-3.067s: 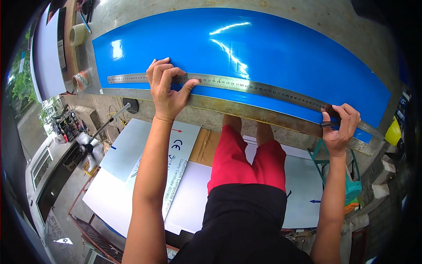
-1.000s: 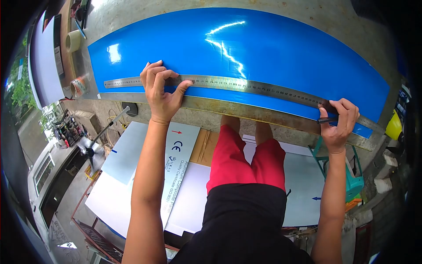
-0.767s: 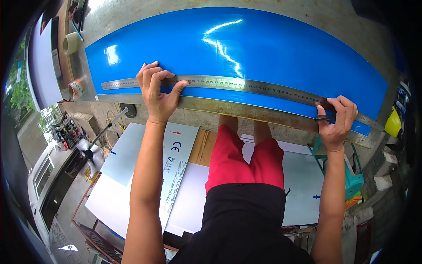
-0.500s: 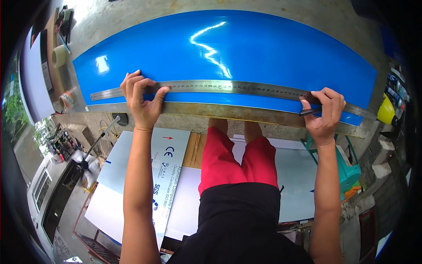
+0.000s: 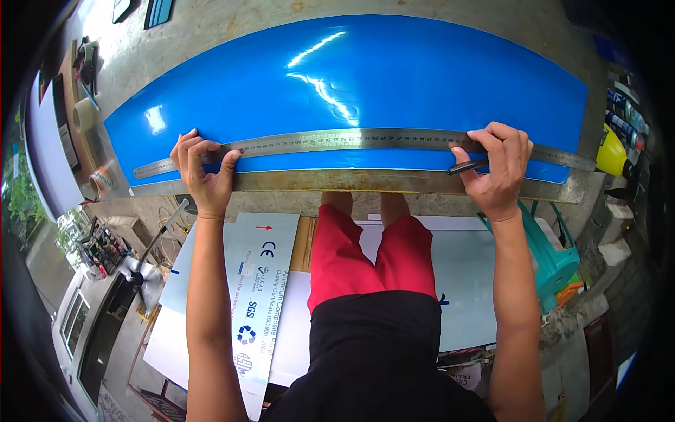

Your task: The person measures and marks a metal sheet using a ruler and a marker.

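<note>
A long steel ruler lies across a glossy blue sheet, close to the sheet's near straight edge. My left hand grips the ruler near its left end, thumb on the near side and fingers on the far side. Toward the right end, my right hand presses on the ruler with its fingers bent. A slim black pen-like tool is held in that hand, its tip pointing left. The grip hides part of the tool, so its exact kind cannot be made out.
The sheet rests on a grey worktable with a worn front edge. Rolls of tape lie at the left. Below are printed composite panels, a teal stool and a small fan. A yellow object is at the right.
The view has turned slightly, so the sheet, ruler and hands appear a little farther left. Both hands keep their hold, with no clear shift of the ruler on the sheet.
</note>
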{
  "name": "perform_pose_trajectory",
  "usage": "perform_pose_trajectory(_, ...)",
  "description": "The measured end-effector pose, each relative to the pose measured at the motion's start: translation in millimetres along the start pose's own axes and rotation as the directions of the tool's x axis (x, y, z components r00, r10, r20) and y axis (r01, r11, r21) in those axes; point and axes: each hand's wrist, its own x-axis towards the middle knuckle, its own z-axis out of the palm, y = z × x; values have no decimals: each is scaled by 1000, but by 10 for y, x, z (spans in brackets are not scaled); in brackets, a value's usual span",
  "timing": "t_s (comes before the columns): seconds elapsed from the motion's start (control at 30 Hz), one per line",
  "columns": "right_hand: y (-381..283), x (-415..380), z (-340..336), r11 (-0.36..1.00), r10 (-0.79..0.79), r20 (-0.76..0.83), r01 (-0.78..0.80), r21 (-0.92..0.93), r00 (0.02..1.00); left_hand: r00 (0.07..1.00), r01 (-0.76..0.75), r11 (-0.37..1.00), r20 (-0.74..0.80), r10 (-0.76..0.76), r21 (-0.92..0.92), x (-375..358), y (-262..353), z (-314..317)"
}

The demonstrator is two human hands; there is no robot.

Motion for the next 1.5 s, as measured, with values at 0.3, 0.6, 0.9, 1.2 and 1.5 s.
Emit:
perform_pose_trajectory(0.3,13,-6,5,1000,14,-3,-14,13,1000,1000,24,1000,-11,-24,-2,6,0,9)
perform_pose_trajectory(0.6,34,-28,12,999,23,-13,-23,28,1000,999,6,1000,35,-7,27,-10,-38,-14)
perform_pose_trajectory(0.9,15,3,-18,999,12,-15,-11,42,1000,1000,22,1000,7,-22,3,43,14,-5)
perform_pose_trajectory(1.2,-24,22,-12,1000,-15,-13,15,-6,1000,1000,3,1000,-28,-3,7,43,-11,39)
perform_pose_trajectory(1.5,-24,11,-6,999,-35,21,36,-25,999,999,18,1000,-37,-18,-7,23,-14,47)
